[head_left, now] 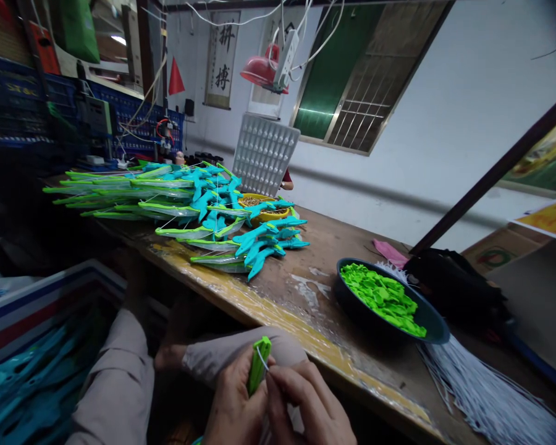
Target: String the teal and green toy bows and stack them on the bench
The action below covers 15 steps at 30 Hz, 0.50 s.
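Observation:
At the bottom centre, my left hand (234, 395) is closed around a bright green plastic piece (258, 366), which stands nearly upright above my thumb. A thin white cord (262, 357) runs over its upper part. My right hand (312, 398) is closed beside it, thumb and forefinger pinching the cord. Whatever lies lower inside both hands is hidden. On the table, a dark bowl (438, 322) holds many small green plastic pieces (382, 296). A bundle of white cords (486, 386) lies at the bowl's near right side.
Many toy bows (204, 213) with teal grips are piled on the wooden table (301, 281). A yellow bowl (273, 216) of small parts stands behind them. Teal parts (23, 389) fill a striped container (41, 303) at lower left. A red lamp (262, 69) hangs overhead.

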Tool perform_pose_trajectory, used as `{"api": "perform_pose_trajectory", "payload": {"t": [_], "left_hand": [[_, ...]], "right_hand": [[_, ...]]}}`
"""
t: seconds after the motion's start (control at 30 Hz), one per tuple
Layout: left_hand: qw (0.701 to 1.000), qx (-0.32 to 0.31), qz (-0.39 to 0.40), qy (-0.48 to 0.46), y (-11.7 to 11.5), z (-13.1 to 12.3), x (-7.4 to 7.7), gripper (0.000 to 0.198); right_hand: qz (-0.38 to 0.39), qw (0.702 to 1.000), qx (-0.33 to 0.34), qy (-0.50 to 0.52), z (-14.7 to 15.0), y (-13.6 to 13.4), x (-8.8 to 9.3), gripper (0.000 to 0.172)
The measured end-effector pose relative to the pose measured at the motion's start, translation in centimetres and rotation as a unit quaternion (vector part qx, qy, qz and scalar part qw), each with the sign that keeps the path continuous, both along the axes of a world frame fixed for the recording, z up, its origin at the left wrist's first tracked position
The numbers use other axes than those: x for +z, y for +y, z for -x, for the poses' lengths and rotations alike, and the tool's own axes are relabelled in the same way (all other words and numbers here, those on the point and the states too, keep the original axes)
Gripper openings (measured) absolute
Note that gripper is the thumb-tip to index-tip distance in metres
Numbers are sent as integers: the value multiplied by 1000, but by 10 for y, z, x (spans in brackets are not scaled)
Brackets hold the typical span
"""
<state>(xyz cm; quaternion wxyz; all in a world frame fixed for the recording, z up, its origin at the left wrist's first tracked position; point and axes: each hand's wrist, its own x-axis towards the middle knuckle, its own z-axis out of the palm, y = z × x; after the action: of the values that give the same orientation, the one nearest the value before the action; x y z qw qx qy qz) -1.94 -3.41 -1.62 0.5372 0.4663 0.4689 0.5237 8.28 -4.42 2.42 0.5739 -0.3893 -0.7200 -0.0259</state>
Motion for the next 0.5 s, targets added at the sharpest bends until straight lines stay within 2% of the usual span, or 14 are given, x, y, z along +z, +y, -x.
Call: {"api": "perform_pose_trajectory", "payload": {"t": [0.17,0.3,0.37,0.43,0.5], "left_hand": [[1000,9,-11,-22,-2,-4,3,18],[998,38,-43,11,-5,-10,2,21],[997,42,-64,24,-6,-12,3,25],[995,52,-75,32,-5,-13,3,29],[994,61,-84,41,-2,-14,3,33]], "right_hand": [[6,1000,12,-14,-5,2,-2,15],[38,998,27,-49,-8,5,-7,15],[53,995,-6,-87,-8,8,-10,17],[59,986,-70,-142,-9,12,-12,29],[62,973,-96,-199,-12,16,-11,36]]}}
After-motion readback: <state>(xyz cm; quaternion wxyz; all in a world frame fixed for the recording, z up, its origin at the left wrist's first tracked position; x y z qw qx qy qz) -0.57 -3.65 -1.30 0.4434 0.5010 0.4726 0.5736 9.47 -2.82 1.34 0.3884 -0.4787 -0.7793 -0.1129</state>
